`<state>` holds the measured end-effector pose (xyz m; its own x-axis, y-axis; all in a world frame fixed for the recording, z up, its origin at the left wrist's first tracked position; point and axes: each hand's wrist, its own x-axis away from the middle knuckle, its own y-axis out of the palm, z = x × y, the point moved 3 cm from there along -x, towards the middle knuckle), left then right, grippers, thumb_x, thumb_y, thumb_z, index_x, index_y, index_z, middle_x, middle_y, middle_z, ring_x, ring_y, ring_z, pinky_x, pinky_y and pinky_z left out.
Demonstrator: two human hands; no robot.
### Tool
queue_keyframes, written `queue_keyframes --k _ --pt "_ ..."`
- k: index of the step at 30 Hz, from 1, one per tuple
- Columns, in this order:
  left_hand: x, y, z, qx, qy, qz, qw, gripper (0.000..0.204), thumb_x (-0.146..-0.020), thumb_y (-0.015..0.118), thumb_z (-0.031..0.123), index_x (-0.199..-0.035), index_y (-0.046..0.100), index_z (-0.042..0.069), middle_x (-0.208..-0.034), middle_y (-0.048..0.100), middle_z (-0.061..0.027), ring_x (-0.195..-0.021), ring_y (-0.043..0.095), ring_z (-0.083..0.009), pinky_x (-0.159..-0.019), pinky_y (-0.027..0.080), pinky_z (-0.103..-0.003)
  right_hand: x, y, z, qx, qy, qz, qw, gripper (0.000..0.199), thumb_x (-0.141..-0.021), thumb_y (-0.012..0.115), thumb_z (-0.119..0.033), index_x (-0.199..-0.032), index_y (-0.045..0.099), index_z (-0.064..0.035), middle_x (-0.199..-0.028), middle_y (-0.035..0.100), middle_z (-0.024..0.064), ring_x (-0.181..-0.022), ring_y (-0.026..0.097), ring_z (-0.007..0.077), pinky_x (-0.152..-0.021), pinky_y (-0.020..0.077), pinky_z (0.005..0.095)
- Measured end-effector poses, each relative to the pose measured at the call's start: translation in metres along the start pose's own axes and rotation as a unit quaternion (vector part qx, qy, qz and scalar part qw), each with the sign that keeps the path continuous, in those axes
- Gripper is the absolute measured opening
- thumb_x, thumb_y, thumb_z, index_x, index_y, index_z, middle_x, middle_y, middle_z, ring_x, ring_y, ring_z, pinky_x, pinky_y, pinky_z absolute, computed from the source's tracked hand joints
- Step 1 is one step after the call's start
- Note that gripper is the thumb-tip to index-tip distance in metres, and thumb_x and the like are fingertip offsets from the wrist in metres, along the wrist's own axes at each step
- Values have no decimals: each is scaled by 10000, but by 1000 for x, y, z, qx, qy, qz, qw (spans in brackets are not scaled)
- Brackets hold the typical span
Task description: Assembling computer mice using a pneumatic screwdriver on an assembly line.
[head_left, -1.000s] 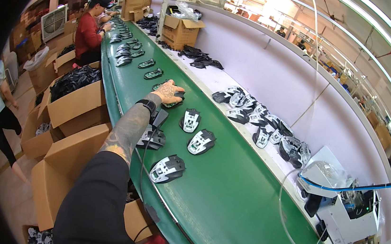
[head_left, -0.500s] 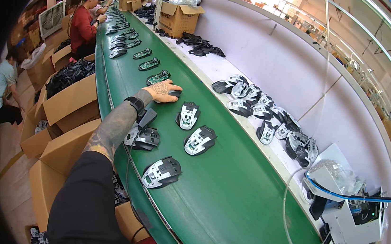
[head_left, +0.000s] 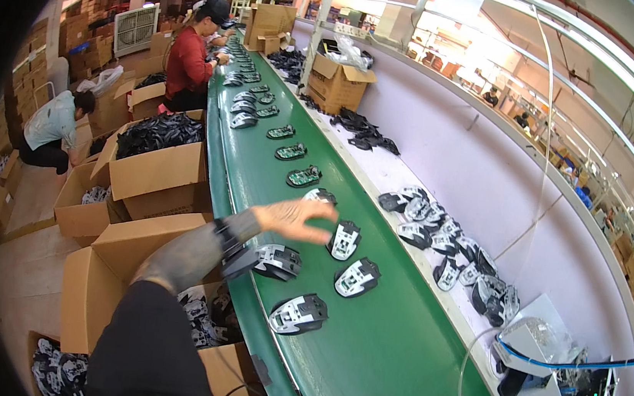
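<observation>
My left hand [head_left: 295, 220] reaches over the green conveyor belt [head_left: 397, 322], fingers stretched out and holding nothing. A black band with a dark boxy device [head_left: 239, 259] is on its wrist. Just beyond the fingers lies a partly hidden grey-and-black mouse shell [head_left: 321, 196]. Nearest the fingertips on the right is a white-and-black mouse body [head_left: 344, 240]. Closer to me lie another mouse body [head_left: 357, 278], one by the wrist [head_left: 278, 261] and one nearest [head_left: 298, 314]. Farther up, green circuit boards on dark mouse bases [head_left: 304, 176] form a line. My right hand is out of view.
Along the right ledge lie piled mouse shells [head_left: 448, 239], black parts [head_left: 366, 131] and a white machine [head_left: 567, 394] with cables. Open cardboard boxes [head_left: 165, 174] flank the belt's left edge. A person in red [head_left: 188, 61] works farther up; another person [head_left: 54, 124] bends at left.
My left hand has come off the mouse shell it was covering, and its fingers have straightened. The view has shifted, so the belt appears lower and farther right.
</observation>
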<state>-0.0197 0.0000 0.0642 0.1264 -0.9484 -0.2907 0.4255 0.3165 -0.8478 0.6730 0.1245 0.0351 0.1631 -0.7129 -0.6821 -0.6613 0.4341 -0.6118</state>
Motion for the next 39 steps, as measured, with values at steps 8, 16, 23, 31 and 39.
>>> queue_keyframes --k 8,16,23,31,39 --pt "83 13 38 -63 -3 72 995 438 -719 740 271 -1102 583 127 -1221 488 -176 -1058 536 -352 -890 464 -405 11 -3 53 -176 277 -54 943 200 -891 609 -198 -1015 494 -93 -779 579 73 -708 560 149 -644 476 288" --pt "-14 -55 -143 -176 -210 209 939 483 -748 698 383 -1152 614 131 -1216 521 -174 -1116 516 -343 -930 442 -403 3 2 -8 -151 350 3 925 168 -895 598 -189 -972 532 -55 -734 561 53 -644 526 124 -559 440 251" --pt "-57 -20 -193 -164 -262 93 946 519 -753 682 412 -1196 595 157 -1321 454 -160 -1152 491 -336 -985 400 -391 0 5 -14 -111 351 65 928 84 -855 600 -94 -900 571 -29 -706 555 52 -615 508 120 -546 432 237" --pt "-63 -9 -209 -158 -216 35 963 517 -813 599 438 -1265 525 198 -1351 438 -145 -1199 469 -309 -1006 385 -389 3 10 -4 -112 364 74 922 78 -847 601 -79 -889 571 -20 -678 532 48 -595 481 120 -538 415 252" --pt "-58 -8 -203 -230 -265 -35 936 593 -840 535 537 -1319 463 195 -1413 367 -160 -1304 330 -366 -1075 298 -411 11 -2 18 -127 324 67 935 137 -870 610 -145 -872 559 -18 -685 534 55 -571 480 122 -518 404 257"
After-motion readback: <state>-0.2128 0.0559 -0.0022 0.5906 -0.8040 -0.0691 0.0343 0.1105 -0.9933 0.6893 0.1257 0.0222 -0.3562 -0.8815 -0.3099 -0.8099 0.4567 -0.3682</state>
